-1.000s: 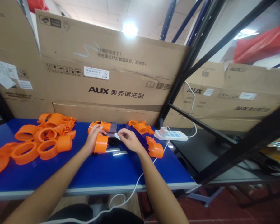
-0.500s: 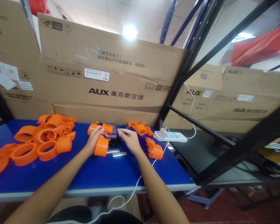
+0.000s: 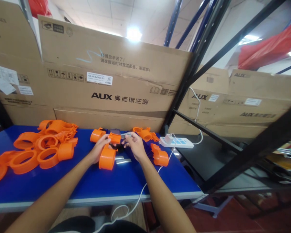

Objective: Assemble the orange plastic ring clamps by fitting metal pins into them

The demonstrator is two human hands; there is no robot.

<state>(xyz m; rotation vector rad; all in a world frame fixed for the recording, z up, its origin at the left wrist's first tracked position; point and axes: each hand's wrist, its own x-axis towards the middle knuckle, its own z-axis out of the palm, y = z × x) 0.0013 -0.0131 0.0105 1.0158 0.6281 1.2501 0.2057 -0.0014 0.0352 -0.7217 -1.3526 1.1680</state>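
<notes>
My left hand is closed on an orange plastic tape dispenser, its round ring hanging below the fingers. The narrower end of the dispenser points toward my other hand. Pinched in my right hand is a thin grey metal strip, close to that narrower end; whether they touch I cannot tell. Just behind my left hand lies another orange piece, partly hidden. Shiny metal pieces lie on the blue tabletop below my hands. A dark flat device is partly covered behind the dispenser.
A heap of orange dispensers covers the left of the table. More orange parts lie at the right, near a white power strip. Its white cable crosses the front edge. Cardboard walls the back; a black frame rises right.
My left hand has lowered and turned the dispenser slightly, bringing its ring nearer. My right hand has turned, and the grey metal strip now shows in its fingers.
</notes>
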